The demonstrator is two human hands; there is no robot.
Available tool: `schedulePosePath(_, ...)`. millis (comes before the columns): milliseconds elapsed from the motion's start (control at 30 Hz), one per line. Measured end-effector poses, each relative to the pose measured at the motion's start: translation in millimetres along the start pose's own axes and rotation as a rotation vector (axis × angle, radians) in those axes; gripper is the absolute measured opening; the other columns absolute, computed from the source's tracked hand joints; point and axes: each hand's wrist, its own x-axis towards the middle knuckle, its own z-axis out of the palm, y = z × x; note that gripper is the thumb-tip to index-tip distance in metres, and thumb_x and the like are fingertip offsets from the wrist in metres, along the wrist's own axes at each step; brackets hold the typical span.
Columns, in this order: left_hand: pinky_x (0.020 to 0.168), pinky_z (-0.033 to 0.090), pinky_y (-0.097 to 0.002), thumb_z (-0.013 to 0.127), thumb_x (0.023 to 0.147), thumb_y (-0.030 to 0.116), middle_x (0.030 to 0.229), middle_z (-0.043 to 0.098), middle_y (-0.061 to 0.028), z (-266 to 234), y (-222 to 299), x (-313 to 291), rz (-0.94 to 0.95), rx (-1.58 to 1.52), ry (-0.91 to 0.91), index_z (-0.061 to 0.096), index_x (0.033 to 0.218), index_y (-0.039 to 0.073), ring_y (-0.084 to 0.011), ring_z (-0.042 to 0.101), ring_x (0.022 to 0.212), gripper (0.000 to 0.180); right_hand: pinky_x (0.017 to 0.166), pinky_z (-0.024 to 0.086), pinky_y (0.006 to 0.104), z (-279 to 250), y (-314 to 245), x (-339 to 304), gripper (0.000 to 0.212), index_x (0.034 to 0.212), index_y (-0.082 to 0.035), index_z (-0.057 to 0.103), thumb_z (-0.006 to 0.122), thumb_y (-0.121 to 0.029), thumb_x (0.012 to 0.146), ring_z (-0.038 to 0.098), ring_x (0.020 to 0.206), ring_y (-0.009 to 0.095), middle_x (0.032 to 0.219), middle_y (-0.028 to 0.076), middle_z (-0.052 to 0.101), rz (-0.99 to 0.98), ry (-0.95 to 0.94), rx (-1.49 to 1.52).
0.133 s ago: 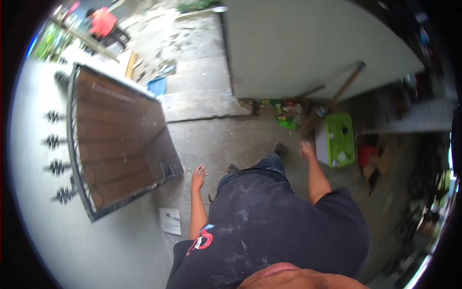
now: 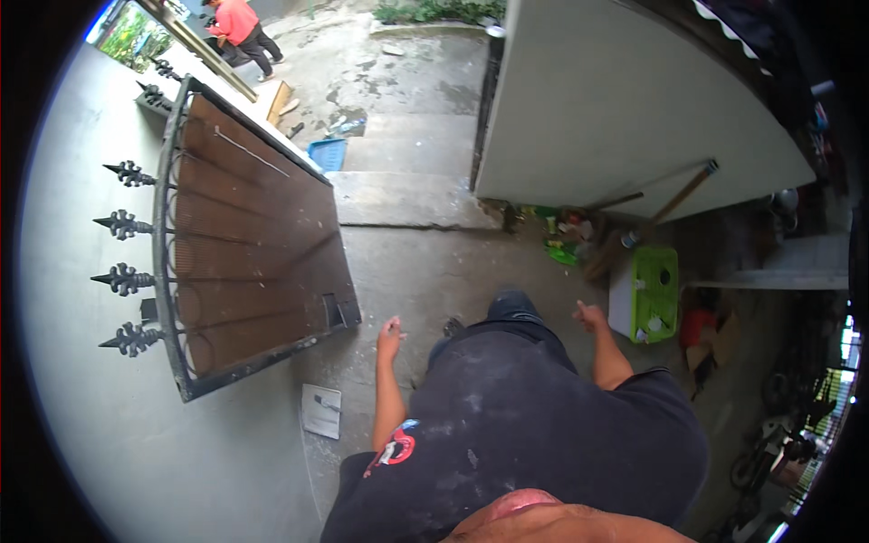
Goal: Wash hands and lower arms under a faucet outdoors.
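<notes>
Low at my left side hangs my left hand (image 2: 390,335), fingers loosely bent and apart, with nothing visible in it. It is nearest the lower corner of a brown-panelled metal gate (image 2: 258,244) with black spear-shaped finials, and does not touch it. On my other side, my right hand (image 2: 591,316) is held with one finger reaching out and seems to hold nothing. Just right of it stands a white box (image 2: 619,299) with a bright green lid (image 2: 665,290); hand and box look apart.
Ahead, a concrete step (image 2: 412,199) leads outside, with a blue tray (image 2: 328,155) beside it. A wooden-handled tool (image 2: 679,192) leans by the right-hand wall. A white panel (image 2: 322,412) lies on the floor at left. Outside stands a person in a red top (image 2: 237,25).
The view has shifted, so the gate, step and box appear farther right. The person outside, bent over before, looks more upright. Both my hands remain low at my sides.
</notes>
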Motion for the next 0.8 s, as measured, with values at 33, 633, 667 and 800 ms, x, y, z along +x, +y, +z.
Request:
schedulePosePath(33, 0.075, 0.056, -0.0309, 0.055, 0.096, 0.039, 0.123, 0.06, -0.0163, -72.4, -0.6, 7.2, -0.025, 0.016, 0.031, 0.055, 0.128, 0.002, -0.0227, 0.068, 0.086, 0.049, 0.05, 0.048, 0.0399, 59.4, -43.2, -9.1, 0.052, 0.085, -0.003, 0.074, 0.052, -0.05, 0.092, 0.062, 0.062, 0.022, 0.073, 0.007, 0.066, -0.038, -0.051, 0.026)
schedulePosePath(633, 0.053, 0.052, -0.029, 0.055, 0.095, 0.044, 0.113, 0.063, -0.0113, -260.1, 111.2, 97.3, -0.04, 0.266, 0.145, 0.054, 0.13, 0.004, -0.0208, 0.068, 0.073, 0.052, 0.083, 0.052, 0.0429, 219.8, -670.4, 35.8, 0.038, 0.083, 0.004, 0.069, 0.057, -0.033, 0.083, 0.067, 0.087, 0.037, 0.084, 0.024, 0.068, -0.87, -0.041, -0.456)
schedulePosePath(667, 0.046, 0.046, -0.0274, 0.056, 0.093, 0.049, 0.107, 0.065, -0.0084, -239.7, 150.2, 117.1, -0.379, 0.097, 0.201, 0.053, 0.13, 0.006, -0.0193, 0.066, 0.062, 0.057, 0.082, 0.051, 0.0429, 205.9, -722.0, 39.4, 0.04, 0.088, 0.003, 0.068, 0.056, -0.035, 0.085, 0.066, 0.088, 0.037, 0.089, 0.026, 0.066, -0.971, -0.11, -0.43)
schedulePosePath(800, 0.045, 0.04, -0.0253, 0.055, 0.093, 0.052, 0.102, 0.066, -0.0043, -280.8, 226.7, 201.3, -0.445, 0.061, 0.033, 0.054, 0.131, 0.013, -0.015, 0.064, 0.063, 0.055, 0.078, 0.05, 0.0408, 134.7, -822.4, -24.1, 0.039, 0.096, 0.001, 0.067, 0.056, -0.036, 0.089, 0.066, 0.087, 0.036, 0.092, 0.023, 0.067, -0.953, -0.264, -0.126)
